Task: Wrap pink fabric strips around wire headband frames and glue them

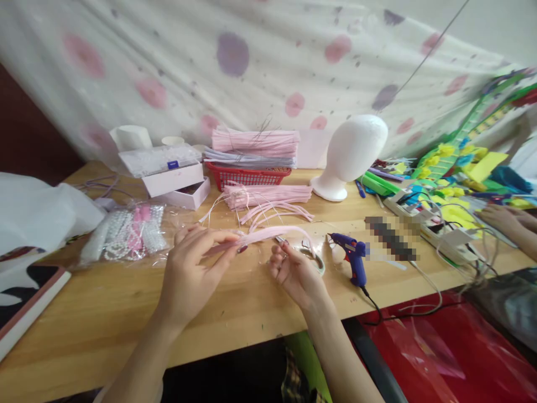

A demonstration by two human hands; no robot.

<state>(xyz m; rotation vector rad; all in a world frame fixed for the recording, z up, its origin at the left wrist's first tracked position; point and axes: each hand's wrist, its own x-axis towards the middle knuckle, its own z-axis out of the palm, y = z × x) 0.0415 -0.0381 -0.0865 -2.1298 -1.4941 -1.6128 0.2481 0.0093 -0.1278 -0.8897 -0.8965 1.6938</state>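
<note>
My left hand (195, 266) pinches a bundle of pale pink strips (277, 230) between thumb and fingers. The bundle arches to the right over the wooden table, its far end bending down past my other hand. My right hand (293, 274) is below the strips with its fingers curled; what they hold, if anything, is too small to tell. Scissors (316, 258) lie just beyond it, partly hidden. Behind the hands, more pink strips (277, 194) lie on the table.
A blue glue gun (354, 257) with its cable lies right of my hands. Behind stand a red basket (251, 177) and a white foam head (356, 148). A bag of beads (130, 232) is at left. Power strips (436, 229) and another person's hand (503, 221) are at right.
</note>
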